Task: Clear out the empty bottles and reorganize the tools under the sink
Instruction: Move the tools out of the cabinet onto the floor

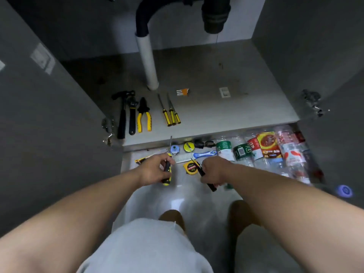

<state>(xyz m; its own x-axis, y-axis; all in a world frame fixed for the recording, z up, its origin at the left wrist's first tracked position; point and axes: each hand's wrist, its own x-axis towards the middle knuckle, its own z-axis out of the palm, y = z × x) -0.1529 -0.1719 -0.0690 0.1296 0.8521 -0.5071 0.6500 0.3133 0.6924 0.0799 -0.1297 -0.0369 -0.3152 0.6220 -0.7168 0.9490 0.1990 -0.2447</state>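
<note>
On the floor before the open cabinet, the left hand (152, 170) grips a yellow-black screwdriver (167, 170), the right hand (211, 171) grips a black tool (206, 179), and empty bottles (262, 152) lie to the right.

The yellow tape measure (190, 167) in the middle of the frame, on the floor between the two hands, has a round black label that says "2m". The smaller words under it are too blurry to read. The bottles (266, 152) at the middle right have green, red and white labels with writing on them, but the letters are too small and fuzzy to make out.
</note>
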